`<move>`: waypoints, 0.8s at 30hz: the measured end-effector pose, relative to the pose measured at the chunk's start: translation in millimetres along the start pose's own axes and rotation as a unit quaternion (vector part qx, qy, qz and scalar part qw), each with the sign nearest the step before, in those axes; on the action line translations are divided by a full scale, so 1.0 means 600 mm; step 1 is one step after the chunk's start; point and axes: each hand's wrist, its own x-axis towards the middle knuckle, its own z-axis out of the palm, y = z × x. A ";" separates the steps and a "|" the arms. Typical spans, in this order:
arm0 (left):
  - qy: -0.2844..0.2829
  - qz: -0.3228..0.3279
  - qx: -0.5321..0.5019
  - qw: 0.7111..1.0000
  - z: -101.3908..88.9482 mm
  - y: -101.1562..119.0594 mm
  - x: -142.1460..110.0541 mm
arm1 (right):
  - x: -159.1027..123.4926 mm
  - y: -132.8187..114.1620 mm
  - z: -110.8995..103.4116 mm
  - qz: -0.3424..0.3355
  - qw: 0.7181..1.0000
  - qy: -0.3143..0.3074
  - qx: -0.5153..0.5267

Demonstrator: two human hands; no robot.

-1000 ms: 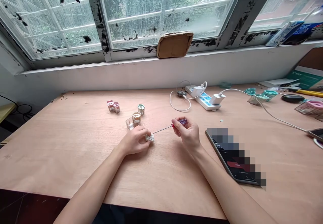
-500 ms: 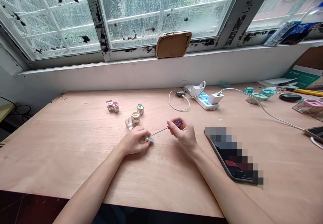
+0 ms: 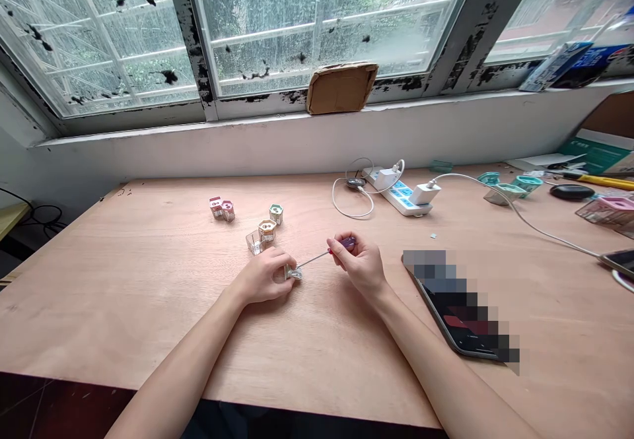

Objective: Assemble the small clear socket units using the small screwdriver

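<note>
My left hand (image 3: pixel 267 275) is closed around a small clear plastic piece (image 3: pixel 296 272) and holds it low over the table, partly hidden by the fingers. In my right hand (image 3: pixel 360 261) is a screwdriver (image 3: pixel 317 257) with a dark purple and red handle and a thin metal shaft. Its tip points left and meets the clear piece. Just beyond my left hand stand an open clear box (image 3: pixel 255 243), a small container with an orange rim (image 3: pixel 267 230) and one with a green top (image 3: pixel 276 213).
Two pink-topped containers (image 3: pixel 222 208) sit farther left. A power strip (image 3: pixel 401 195) with white chargers lies at the back. A phone (image 3: pixel 456 313) rests right of my right forearm. Teal-lidded containers (image 3: pixel 510 190), a black mouse (image 3: pixel 571 191) and a pink-lidded box (image 3: pixel 609 211) are at far right.
Both hands hold almost the same pose, with the screwdriver tip still at the clear piece. The whole view has shifted very slightly.
</note>
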 end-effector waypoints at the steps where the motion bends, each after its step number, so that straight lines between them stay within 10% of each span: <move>1: 0.000 0.001 0.000 1.000 0.000 0.000 0.000 | 0.000 0.000 0.000 0.000 1.000 -0.001 0.002; 24: -0.003 0.000 -0.003 1.000 -0.002 0.001 0.000 | -0.001 0.003 0.003 -0.011 1.000 -0.010 -0.009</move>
